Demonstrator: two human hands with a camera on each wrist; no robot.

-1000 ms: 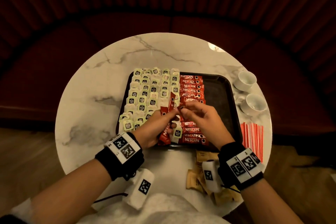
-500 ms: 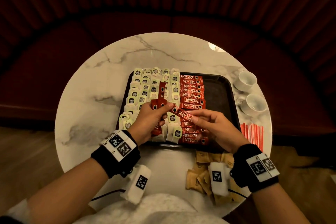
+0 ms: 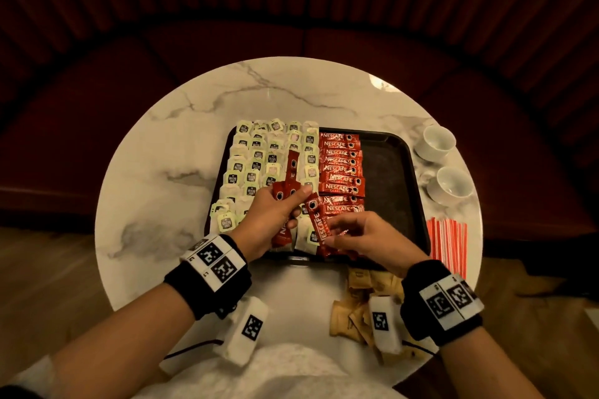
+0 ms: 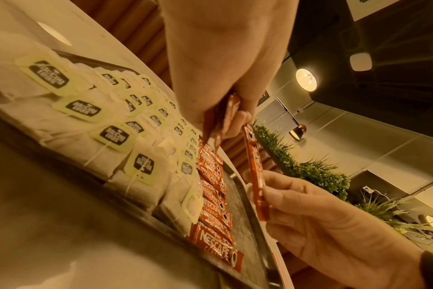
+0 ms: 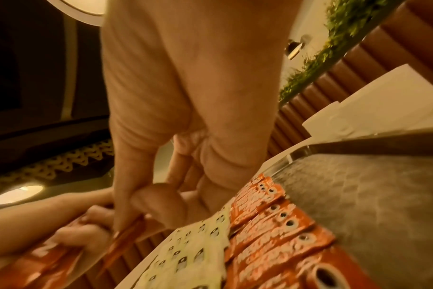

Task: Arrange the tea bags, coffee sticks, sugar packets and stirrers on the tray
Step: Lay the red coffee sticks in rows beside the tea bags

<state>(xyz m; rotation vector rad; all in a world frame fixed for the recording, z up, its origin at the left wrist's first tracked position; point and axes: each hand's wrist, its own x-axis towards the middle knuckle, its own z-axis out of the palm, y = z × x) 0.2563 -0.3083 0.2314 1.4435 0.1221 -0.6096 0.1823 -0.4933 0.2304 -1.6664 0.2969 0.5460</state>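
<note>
We are working with both hands over the near edge of the tray (image 3: 406,172). Our right hand (image 3: 369,238) is pinching a single coffee stick (image 3: 319,227) between thumb and fingertips, angled on end just above the near end of the red row. Our left hand (image 3: 270,220) is clamped round a small bundle of coffee sticks (image 3: 290,181), their ends fanning up past the thumb over the tea bags.

A moment ago the two hands were meeting at that bundle, with the right one drawing the stick out across the tray; now they are standing apart, the stick is free of the bundle and turned toward us. We are judging that it is on its way down into the gap at the near end of the row, so the coffee column is nearly filled while a few sticks are still waiting in the left hand.

On the tray, the tea bags (image 3: 256,165) are covering the left part in overlapping rows, and the laid coffee sticks (image 3: 340,168) are forming one column just beside them. The right part of the tray is bare dark surface.

Off the tray, on the marble desk (image 3: 162,155), the sugar packets (image 3: 356,308) are lying in a loose heap near our right wrist, and the stirrers (image 3: 449,243) are lying side by side past the tray's right rim. Two white cups (image 3: 445,165) are standing beyond them.
</note>
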